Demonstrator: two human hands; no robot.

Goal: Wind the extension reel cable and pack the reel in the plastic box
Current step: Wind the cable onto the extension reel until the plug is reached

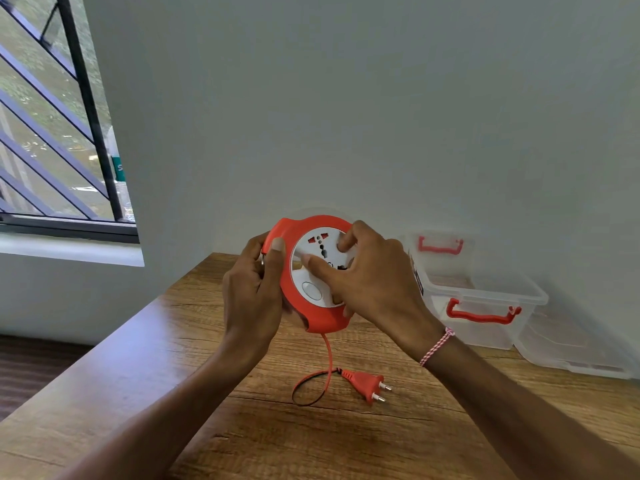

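A round red extension reel [294,289] with a white socket face is held upright above the wooden table [242,427]. My left hand [252,285] grips its left rim, thumb on the red edge. My right hand [367,282] lies on the white face, fingers curled over the centre disc and thumb pressing it. A short red cable [328,358] hangs from the reel's bottom, loops on the table and ends in a red two-pin plug [369,384]. The clear plastic box [485,299] with red handles stands open at the right against the wall.
The box's clear lid [571,351] lies flat to the right of the box. A white wall rises just behind the table. A barred window [52,133] is at the left, and the table's left edge drops to a dark floor.
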